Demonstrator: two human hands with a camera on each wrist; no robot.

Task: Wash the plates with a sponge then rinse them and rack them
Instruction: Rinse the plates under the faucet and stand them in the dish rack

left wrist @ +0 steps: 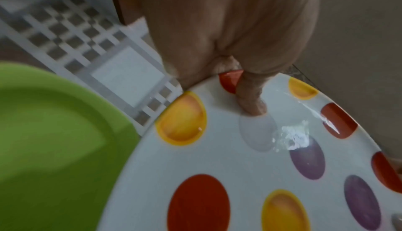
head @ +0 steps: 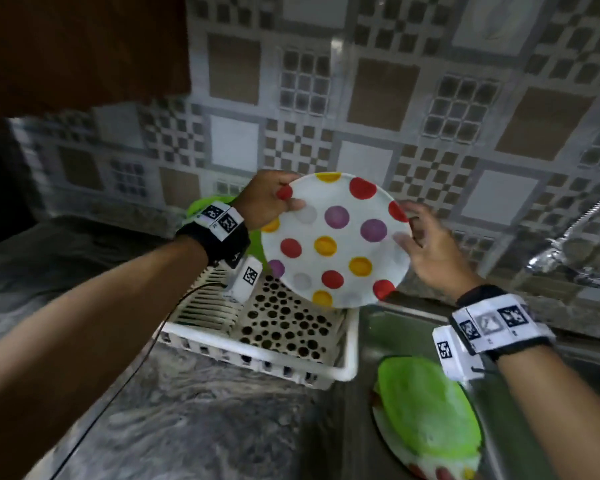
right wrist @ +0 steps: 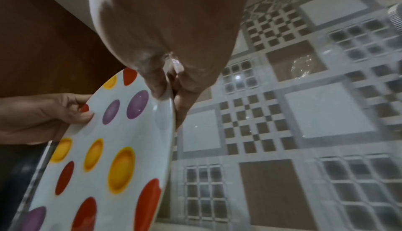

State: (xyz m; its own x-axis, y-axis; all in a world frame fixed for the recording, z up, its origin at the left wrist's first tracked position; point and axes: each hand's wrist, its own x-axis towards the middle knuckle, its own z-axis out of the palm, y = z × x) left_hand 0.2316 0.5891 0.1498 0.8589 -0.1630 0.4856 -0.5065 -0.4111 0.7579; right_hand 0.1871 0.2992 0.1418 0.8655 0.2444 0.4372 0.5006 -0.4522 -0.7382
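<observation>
The left hand [head: 269,197] pinches the upper-left rim of the dotted plate [head: 336,242], thumb on the face and fingers curled behind, while the right hand [head: 426,247] nips the opposite rim between thumb and fingertips [right wrist: 157,87]. Held by its edges, the plate hangs in the air above the white dish rack [head: 267,327], probably so water can run off before it goes in. Its dotted face is turned toward the person and tilted up. Being round, it has no long axis. Behind the left wrist a green plate [left wrist: 54,140] already stands at the rack's far end. Further right, in the sink [head: 388,327], another green plate [head: 430,417] lies on a second dotted one.
</observation>
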